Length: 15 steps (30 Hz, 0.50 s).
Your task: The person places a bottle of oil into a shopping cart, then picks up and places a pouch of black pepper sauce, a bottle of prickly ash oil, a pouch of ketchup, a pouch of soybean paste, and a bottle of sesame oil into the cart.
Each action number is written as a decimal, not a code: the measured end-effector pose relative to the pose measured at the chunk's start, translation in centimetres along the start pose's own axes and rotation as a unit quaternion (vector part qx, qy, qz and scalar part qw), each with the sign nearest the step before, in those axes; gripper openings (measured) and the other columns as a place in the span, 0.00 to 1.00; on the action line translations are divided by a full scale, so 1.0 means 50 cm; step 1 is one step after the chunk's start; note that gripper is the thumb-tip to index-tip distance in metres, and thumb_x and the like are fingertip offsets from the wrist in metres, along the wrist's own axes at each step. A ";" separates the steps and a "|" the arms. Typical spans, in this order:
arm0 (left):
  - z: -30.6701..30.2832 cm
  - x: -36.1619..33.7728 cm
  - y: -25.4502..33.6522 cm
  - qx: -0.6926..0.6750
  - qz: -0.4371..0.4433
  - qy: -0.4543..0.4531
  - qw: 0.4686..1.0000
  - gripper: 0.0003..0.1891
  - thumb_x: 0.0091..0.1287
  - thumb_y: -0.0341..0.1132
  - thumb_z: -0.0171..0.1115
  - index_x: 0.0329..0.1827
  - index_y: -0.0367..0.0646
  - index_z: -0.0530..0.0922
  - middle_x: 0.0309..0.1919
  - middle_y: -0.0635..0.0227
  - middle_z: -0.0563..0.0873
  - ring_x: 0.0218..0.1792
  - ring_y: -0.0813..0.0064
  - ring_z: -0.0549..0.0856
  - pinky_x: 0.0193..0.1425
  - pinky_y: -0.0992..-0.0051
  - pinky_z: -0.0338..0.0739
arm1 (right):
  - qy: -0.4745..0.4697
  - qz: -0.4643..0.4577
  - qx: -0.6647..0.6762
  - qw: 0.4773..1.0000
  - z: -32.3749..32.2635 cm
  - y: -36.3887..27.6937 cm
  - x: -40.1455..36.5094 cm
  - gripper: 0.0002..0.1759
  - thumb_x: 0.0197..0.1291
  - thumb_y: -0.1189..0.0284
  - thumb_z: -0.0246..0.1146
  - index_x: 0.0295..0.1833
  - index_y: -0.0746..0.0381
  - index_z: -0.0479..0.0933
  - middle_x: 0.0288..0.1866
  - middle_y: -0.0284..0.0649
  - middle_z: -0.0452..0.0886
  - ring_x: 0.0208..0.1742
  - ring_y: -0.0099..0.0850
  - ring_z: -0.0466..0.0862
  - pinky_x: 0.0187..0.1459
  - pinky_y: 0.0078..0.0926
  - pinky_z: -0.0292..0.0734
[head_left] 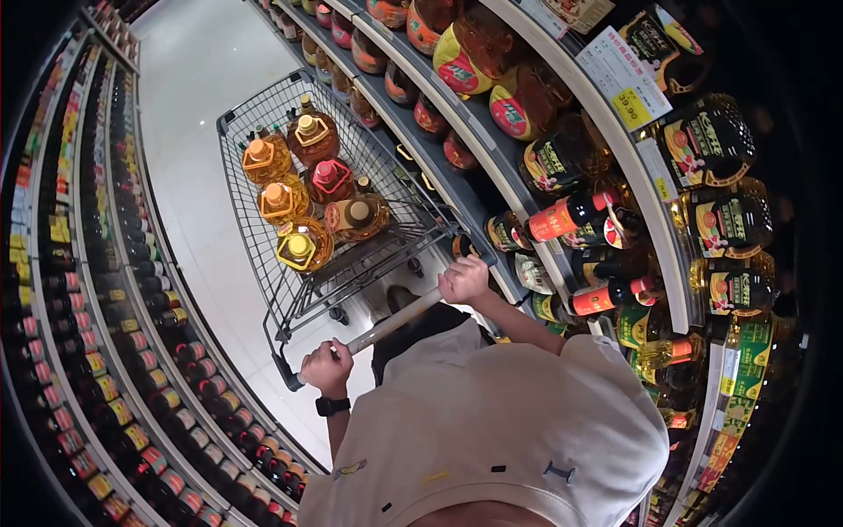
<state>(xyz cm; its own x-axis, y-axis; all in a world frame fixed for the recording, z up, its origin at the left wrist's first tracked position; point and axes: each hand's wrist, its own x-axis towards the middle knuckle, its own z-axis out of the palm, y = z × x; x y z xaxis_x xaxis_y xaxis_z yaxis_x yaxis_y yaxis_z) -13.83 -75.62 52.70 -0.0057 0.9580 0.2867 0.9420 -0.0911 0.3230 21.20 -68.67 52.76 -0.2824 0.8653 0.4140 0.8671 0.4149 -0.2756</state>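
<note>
Your white T-shirt (492,439) fills the bottom of the view, and both arms reach forward from it to the cart handle (391,323). Your left hand (327,365), with a black watch (332,406) on the wrist, grips the near end of the bar, fingers curled tight around it. Your right hand (464,279) is wrapped around the far end in the same way, knuckles up, close to the edge of the right-hand shelving (606,132). The handle belongs to a wire shopping cart (241,211) that stands on the pale floor (202,176) of the aisle, right in front of you and angled along the shelves. In its basket stand several amber cooking oil bottles (303,246), packed side by side and upright; most have orange or yellow caps and one has a red cap (329,178). The shelving on your right holds more large oil bottles with red, yellow and dark labels, and a white and yellow price tag (625,81) hangs on a shelf edge. On your left, across the aisle and well apart from the cart, long racks (114,290) carry rows of smaller dark bottles.
</note>
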 end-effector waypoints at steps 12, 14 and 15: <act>0.017 0.213 -0.084 0.003 -0.020 -0.023 1.000 0.05 0.57 0.34 0.63 0.24 0.47 0.79 0.09 0.70 0.75 0.11 0.65 0.76 0.22 0.66 0.71 | 0.036 -0.002 0.021 0.999 0.097 0.011 0.208 0.14 0.41 0.68 0.67 0.12 0.55 0.70 0.13 0.34 0.69 0.17 0.34 0.72 0.24 0.34 0.64; 0.027 0.258 -0.096 -0.002 -0.033 -0.032 0.999 0.05 0.56 0.34 0.64 0.25 0.47 0.79 0.09 0.70 0.75 0.11 0.65 0.76 0.23 0.65 0.71 | 0.018 0.009 0.031 0.999 0.113 0.020 0.251 0.15 0.42 0.68 0.67 0.12 0.55 0.70 0.13 0.34 0.69 0.18 0.34 0.73 0.23 0.33 0.64; 0.027 0.279 -0.103 0.007 -0.041 -0.043 0.998 0.05 0.56 0.34 0.64 0.25 0.47 0.79 0.09 0.70 0.75 0.12 0.65 0.77 0.23 0.65 0.71 | 0.013 0.006 0.035 0.999 0.118 0.023 0.277 0.15 0.43 0.68 0.68 0.12 0.55 0.71 0.14 0.34 0.70 0.19 0.34 0.74 0.23 0.33 0.66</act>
<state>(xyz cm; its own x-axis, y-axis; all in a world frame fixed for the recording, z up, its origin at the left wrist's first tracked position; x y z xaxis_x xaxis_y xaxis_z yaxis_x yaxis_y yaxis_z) -18.31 -61.42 53.81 -0.0553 0.9820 0.1808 0.9442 -0.0075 0.3292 15.87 -54.55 53.04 -0.2612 0.8627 0.4329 0.8386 0.4249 -0.3408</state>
